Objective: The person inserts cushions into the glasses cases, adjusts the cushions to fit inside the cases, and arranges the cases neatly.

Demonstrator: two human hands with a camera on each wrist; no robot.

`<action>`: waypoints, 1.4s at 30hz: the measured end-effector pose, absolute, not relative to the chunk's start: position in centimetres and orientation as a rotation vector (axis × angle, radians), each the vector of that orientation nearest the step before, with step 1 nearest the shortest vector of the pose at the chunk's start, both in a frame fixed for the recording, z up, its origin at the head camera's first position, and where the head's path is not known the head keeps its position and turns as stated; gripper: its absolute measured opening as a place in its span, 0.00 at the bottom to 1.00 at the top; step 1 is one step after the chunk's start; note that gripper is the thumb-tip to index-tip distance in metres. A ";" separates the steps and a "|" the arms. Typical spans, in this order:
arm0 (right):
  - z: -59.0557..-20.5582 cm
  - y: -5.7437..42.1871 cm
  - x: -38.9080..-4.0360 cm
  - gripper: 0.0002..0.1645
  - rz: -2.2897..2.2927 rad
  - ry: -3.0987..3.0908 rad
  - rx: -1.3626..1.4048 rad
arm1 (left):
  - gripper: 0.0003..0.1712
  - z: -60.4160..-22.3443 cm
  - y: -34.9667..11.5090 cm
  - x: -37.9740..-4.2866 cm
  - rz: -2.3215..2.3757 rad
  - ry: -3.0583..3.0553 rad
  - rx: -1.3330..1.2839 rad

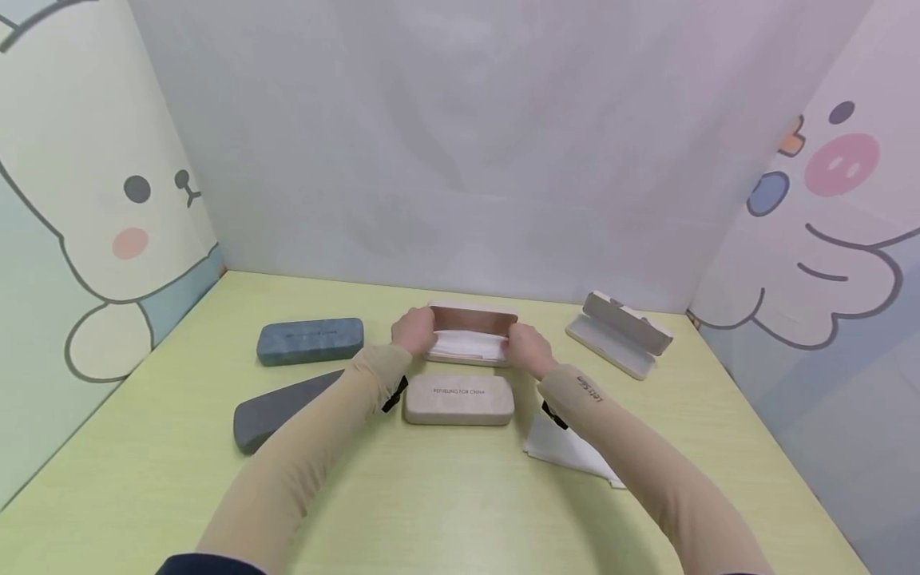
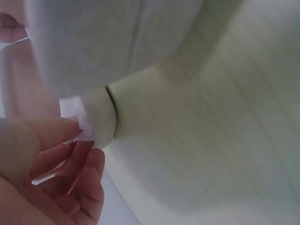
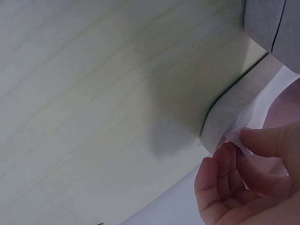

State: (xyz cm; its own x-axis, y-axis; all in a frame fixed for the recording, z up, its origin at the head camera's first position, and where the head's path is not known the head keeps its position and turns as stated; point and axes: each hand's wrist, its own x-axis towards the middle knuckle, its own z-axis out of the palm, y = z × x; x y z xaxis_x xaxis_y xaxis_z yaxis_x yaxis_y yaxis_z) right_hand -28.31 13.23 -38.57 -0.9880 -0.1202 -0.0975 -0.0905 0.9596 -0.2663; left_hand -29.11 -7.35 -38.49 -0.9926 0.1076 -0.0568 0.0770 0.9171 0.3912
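An open glasses case (image 1: 474,321) with a pinkish-brown lining stands near the back middle of the table. A white cloth (image 1: 469,344) lies across its lower half. At the left end my left hand (image 1: 414,331) pinches the cloth between thumb and fingers, right at the case's rim; the left wrist view shows that pinch on the cloth (image 2: 84,119). My right hand (image 1: 528,350) pinches the opposite end, and in the right wrist view the cloth (image 3: 241,126) shows under the thumb. Just in front sits a closed beige glasses case (image 1: 460,401) with lettering on its lid.
To the left lie a blue glasses case (image 1: 311,341) and a dark grey glasses case (image 1: 276,410), partly behind my left sleeve. An open grey glasses case (image 1: 618,335) stands back right. Another white cloth (image 1: 568,449) lies partly under my right forearm. A pale curtain (image 1: 467,160) borders the table's back.
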 end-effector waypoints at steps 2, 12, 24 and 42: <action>-38.6 13.2 -28.3 0.10 -0.399 3.003 -0.160 | 0.08 -38.7 -7.3 -29.1 0.602 3.013 0.146; -38.5 13.5 -28.0 0.10 -0.430 2.998 -0.178 | 0.13 -38.8 -7.3 -29.1 0.638 3.031 0.127; -36.9 15.0 -27.4 0.22 -0.702 2.888 -0.161 | 0.25 -38.1 -9.7 -29.0 0.983 2.797 0.123; -37.1 15.9 -29.0 0.52 -1.336 2.272 0.317 | 0.44 -37.7 -9.8 -29.1 1.499 2.171 -0.250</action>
State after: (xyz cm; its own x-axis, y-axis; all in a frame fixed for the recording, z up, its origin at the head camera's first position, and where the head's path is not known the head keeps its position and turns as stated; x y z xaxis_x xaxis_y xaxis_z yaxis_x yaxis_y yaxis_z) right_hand -28.99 15.91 -37.11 -0.8568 -0.0427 -0.5138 0.4282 0.4961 -0.7553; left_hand -29.08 -9.82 -37.74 -0.8649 0.1215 -0.4870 -0.4122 0.3814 0.8274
